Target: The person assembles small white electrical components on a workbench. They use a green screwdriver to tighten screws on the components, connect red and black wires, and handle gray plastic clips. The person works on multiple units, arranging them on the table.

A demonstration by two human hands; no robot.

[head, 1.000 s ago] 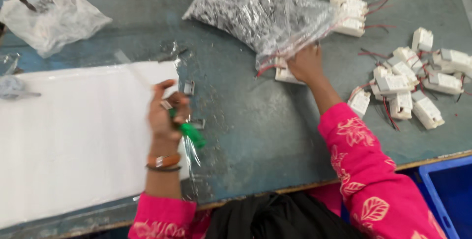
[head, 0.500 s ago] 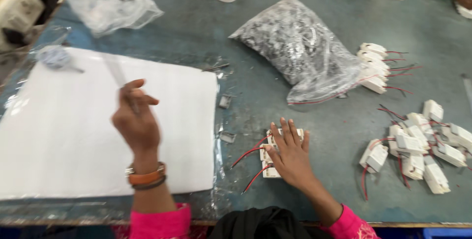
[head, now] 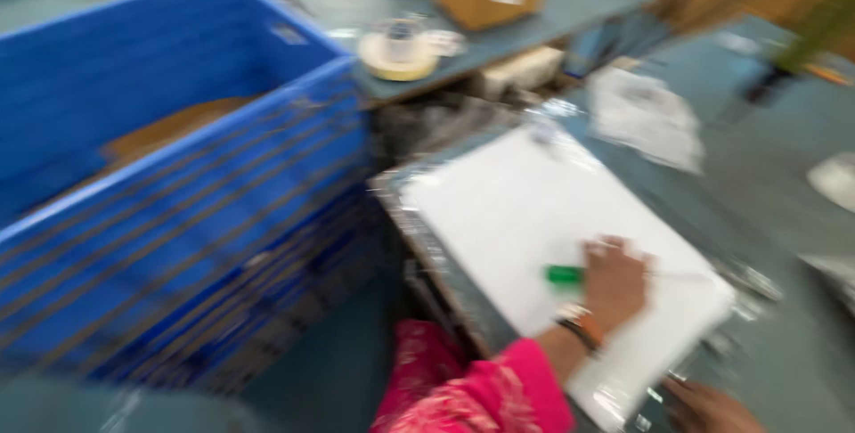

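on the white sheet [head: 525, 210], left hand [head: 613, 283] grips a green tool [head: 565, 274].

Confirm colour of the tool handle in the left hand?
Green: the tool handle pokes out of the left hand, over the white sheet. Head view, though blurred.

Heavy motion blur (whole view), even daylight

Grey-green worktable [head: 757, 175]: white sheet [head: 534, 219] lies flat on it; crumpled clear bag [head: 646, 117] just beyond the sheet.
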